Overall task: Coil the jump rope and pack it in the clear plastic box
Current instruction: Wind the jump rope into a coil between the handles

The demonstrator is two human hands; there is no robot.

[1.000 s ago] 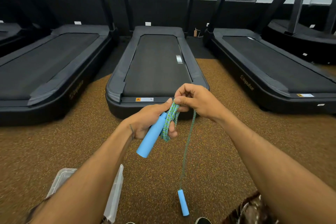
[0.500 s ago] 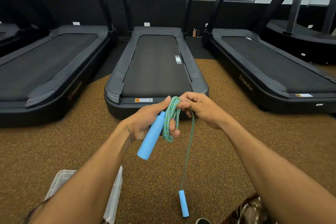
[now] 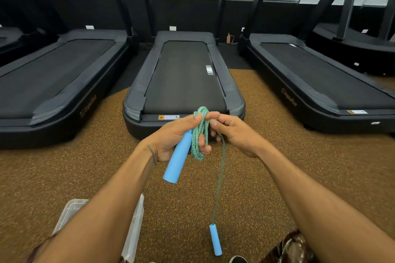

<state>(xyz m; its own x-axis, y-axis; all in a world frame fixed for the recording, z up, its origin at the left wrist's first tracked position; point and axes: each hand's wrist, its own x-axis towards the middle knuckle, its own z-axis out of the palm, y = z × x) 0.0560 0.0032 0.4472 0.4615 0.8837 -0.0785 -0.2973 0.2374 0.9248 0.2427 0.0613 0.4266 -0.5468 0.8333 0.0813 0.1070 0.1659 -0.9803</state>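
My left hand (image 3: 173, 136) grips one light-blue handle (image 3: 177, 159) of the jump rope together with several loops of the blue-green rope (image 3: 199, 134). My right hand (image 3: 233, 132) pinches the top of the loops beside my left thumb. A single strand (image 3: 220, 177) hangs down from my right hand to the second blue handle (image 3: 215, 239), which dangles above the floor. The clear plastic box (image 3: 134, 230) lies on the floor at the lower left, mostly hidden under my left forearm.
Three black treadmills stand side by side ahead, the middle treadmill (image 3: 183, 74) just beyond my hands. Speckled brown rubber floor (image 3: 277, 166) spreads around me. A shoe tip (image 3: 238, 259) shows at the bottom edge.
My right hand has come down and closer to my left thumb, laying another turn of rope onto the bundle. The dangling handle has barely shifted.
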